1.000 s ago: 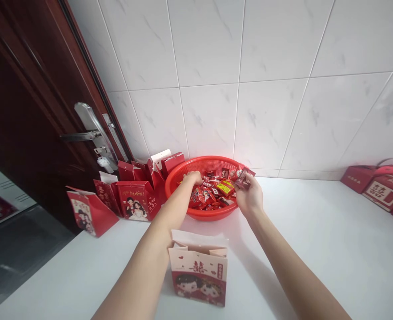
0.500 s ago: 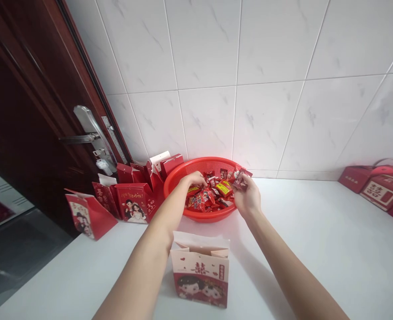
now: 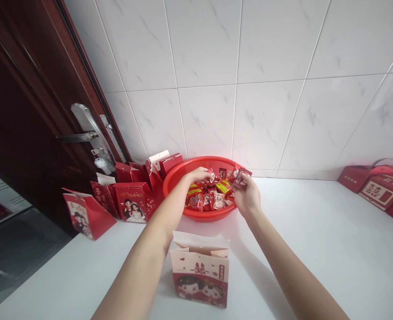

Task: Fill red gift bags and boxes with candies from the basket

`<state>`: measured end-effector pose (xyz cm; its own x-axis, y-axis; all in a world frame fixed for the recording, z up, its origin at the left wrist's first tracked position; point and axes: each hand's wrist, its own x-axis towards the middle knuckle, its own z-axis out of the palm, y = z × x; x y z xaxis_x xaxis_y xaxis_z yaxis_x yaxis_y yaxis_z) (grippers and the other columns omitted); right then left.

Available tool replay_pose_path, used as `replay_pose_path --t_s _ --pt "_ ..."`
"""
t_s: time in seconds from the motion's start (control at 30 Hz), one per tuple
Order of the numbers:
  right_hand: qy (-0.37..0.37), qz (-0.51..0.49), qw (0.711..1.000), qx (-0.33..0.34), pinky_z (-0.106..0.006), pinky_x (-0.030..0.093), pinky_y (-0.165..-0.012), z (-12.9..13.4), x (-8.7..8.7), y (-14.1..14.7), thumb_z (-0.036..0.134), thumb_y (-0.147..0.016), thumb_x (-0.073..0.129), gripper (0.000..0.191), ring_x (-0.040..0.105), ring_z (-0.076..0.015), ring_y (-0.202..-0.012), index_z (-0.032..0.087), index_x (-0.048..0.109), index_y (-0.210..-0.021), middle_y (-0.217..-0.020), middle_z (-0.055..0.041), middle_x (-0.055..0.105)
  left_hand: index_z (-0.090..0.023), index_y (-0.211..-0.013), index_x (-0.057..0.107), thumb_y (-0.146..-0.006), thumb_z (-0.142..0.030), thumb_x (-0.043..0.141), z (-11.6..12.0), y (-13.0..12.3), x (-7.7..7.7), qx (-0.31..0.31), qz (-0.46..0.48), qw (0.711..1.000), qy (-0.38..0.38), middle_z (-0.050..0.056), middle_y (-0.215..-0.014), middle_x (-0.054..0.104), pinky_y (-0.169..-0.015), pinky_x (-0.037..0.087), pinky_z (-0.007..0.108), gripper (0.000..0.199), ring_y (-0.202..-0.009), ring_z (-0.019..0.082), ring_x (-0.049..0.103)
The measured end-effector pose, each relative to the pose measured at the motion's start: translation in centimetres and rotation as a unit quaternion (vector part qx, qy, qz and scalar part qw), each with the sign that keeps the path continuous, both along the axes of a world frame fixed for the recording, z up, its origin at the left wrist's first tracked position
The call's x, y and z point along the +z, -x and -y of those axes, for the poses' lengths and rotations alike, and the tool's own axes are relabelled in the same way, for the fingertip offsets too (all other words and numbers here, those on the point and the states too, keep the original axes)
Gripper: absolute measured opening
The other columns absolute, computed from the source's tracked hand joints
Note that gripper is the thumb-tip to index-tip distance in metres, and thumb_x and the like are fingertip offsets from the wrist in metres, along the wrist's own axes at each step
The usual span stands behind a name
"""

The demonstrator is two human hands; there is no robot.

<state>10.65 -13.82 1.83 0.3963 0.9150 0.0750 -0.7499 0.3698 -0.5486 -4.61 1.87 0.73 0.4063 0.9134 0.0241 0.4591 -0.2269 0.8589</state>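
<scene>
A red plastic basket (image 3: 207, 218) holds wrapped candies (image 3: 207, 202) in red, white and yellow. Over its middle, my left hand (image 3: 199, 175) pinches a small red-and-white candy packet (image 3: 210, 176) between its fingertips. At the basket's right rim, my right hand (image 3: 248, 194) is closed around dark red candy packets (image 3: 241, 176), which stick up past the thumb; how many cannot be told. Between my forearms stands a cream-and-red paper gift box (image 3: 200, 280), its top open. What lies inside the box is hidden.
Several red gift boxes (image 3: 132, 202) stand to the left of the basket, by the wall. More red boxes with handles (image 3: 378, 189) sit at the far right. A dark wooden door (image 3: 33, 89) with a metal handle is beside the white table (image 3: 303, 231).
My left hand has risen slightly out of the candies, and a red-and-white packet now shows in its fingers. Candies below have shifted. My right hand has stayed nearly still.
</scene>
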Motion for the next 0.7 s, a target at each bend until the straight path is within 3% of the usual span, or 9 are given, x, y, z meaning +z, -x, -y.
replay_pose_path --t_s 0.17,0.33,0.53,0.7 --pt "-0.005 0.005 1.0 0.002 -0.026 0.055 -0.067 -0.1 0.0 0.0 0.016 -0.074 0.065 0.005 0.071 -0.0165 -0.075 0.018 0.067 -0.07 -0.073 -0.0017 0.075 -0.016 -0.121 0.062 -0.097 -0.035 0.06 0.3 -0.6 0.1 -0.048 -0.017 0.998 0.046 0.009 -0.121 0.064 -0.086 0.057 0.041 0.031 -0.101 0.021 0.065" --pt "-0.004 0.0 1.0 -0.003 -0.026 0.056 -0.067 -0.2 -0.1 0.0 0.016 -0.074 0.065 0.005 0.071 -0.016 -0.073 0.018 0.067 -0.07 -0.073 -0.0014 0.074 -0.018 -0.124 0.062 -0.097 -0.036 0.059 1.6 -0.8 0.0 -0.043 -0.009 0.998 0.033 0.009 -0.128 0.061 -0.091 0.056 0.043 0.032 -0.107 0.024 0.063" --pt "0.003 -0.015 1.0 -0.012 -0.025 0.056 -0.066 -0.4 -0.3 -0.1 0.015 -0.072 0.066 0.003 0.069 -0.015 -0.072 0.017 0.067 -0.069 -0.071 -0.0005 0.073 -0.018 -0.125 0.061 -0.096 -0.036 0.06 6.7 3.6 -1.3 -0.012 0.021 0.999 -0.021 0.01 -0.129 0.061 -0.092 0.055 0.044 0.034 -0.109 0.025 0.063" --pt "0.007 -0.022 1.0 -0.006 -0.024 0.056 -0.068 -0.3 -0.3 0.0 0.015 -0.072 0.064 0.004 0.069 -0.0142 -0.073 0.015 0.068 -0.07 -0.073 -0.0019 0.073 -0.031 -0.125 0.065 -0.088 -0.027 0.067 10.0 5.6 -1.9 -0.001 0.038 0.997 -0.065 0.0 -0.125 0.069 -0.093 0.05 0.027 0.037 -0.125 0.023 0.055"
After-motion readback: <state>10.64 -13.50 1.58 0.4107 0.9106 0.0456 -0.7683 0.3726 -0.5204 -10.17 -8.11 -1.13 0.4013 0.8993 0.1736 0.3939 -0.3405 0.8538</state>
